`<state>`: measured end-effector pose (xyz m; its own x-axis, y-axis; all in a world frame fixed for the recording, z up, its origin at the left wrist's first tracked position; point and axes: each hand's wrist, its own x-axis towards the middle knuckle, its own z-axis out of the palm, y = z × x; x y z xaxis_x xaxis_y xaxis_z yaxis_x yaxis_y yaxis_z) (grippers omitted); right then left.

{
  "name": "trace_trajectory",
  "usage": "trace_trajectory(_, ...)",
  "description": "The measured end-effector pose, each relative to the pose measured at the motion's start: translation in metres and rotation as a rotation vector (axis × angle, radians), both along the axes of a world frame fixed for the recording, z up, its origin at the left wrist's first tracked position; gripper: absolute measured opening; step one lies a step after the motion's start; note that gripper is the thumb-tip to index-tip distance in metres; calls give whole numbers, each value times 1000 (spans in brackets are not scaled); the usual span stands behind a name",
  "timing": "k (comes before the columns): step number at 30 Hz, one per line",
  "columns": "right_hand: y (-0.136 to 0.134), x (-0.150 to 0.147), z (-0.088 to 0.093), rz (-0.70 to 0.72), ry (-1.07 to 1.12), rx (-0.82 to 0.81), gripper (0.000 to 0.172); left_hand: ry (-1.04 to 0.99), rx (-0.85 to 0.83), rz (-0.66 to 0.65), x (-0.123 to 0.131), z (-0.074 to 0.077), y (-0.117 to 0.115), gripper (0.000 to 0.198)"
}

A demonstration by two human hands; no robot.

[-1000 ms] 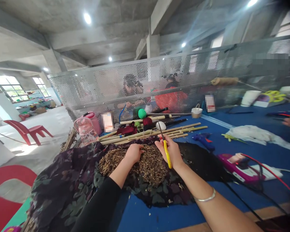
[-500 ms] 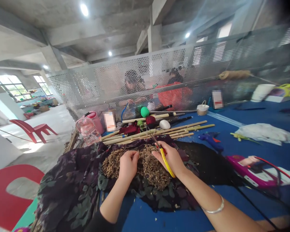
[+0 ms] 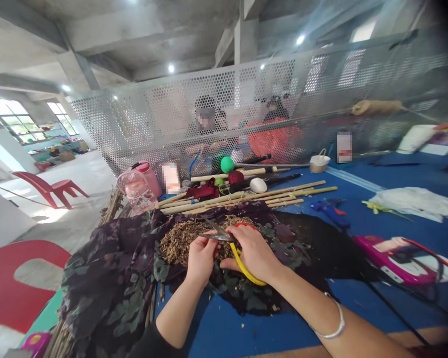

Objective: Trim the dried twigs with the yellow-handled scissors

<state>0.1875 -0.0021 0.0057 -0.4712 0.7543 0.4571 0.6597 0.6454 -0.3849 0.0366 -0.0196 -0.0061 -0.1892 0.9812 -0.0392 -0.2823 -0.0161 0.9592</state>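
My right hand (image 3: 256, 251) grips a pair of scissors (image 3: 221, 236) with yellow and red handles. Their blades are spread and point left, right by the fingertips of my left hand (image 3: 201, 256). Those fingertips are pinched together over the pile; whatever is between them is too small to make out. Beneath both hands lies a heap of dried brown plant bits (image 3: 177, 242), partly covered by my hands. It rests on a dark cloth with a leaf pattern (image 3: 108, 283).
Bamboo sticks (image 3: 294, 191), yarn balls and a white egg-shaped ball (image 3: 258, 185) lie behind the heap. A pink bottle (image 3: 149, 179) stands left. A blue glue gun (image 3: 328, 214) and a magenta device (image 3: 395, 263) sit right. People sit beyond the perforated screen (image 3: 145, 119).
My right hand has turned the scissors from pointing up and away to pointing left, bringing the blades to my left fingertips. The left hand stays pinched. The view has shifted slightly.
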Motion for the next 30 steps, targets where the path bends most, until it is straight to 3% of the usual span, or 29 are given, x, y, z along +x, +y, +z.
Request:
trace_trajectory(4, 0, -1, -2, -18, -9, 13, 64, 138, 27, 55, -2, -1, -1, 36)
trace_trajectory(11, 10, 9, -2, -66, 81, 45, 59, 347, -103, 36, -6, -1, 2, 34)
trace_trajectory(14, 17, 16, -3, -132, 167, 54, 58, 624, -106, 89, -19, 4, 4, 29)
trace_trajectory(18, 22, 24, -4, -197, 256, 47, 58, 1039, 56, 237, -33, 9, 4, 16)
trace_trajectory(21, 22, 27, -2, -216, 274, 61, 56, 1174, 182, 67, -32, 7, 4, 17)
trace_trajectory(23, 20, 28, 0, -218, 271, 84, 55, 1237, 165, -72, -28, 2, 3, 20)
trace_trajectory(27, 18, 30, 3, -199, 251, 132, 55, 1331, -2, -93, -25, -6, 4, 31)
trace_trajectory(30, 21, 34, 4, -216, 245, 173, 52, 1331, -43, -86, -26, -9, 6, 28)
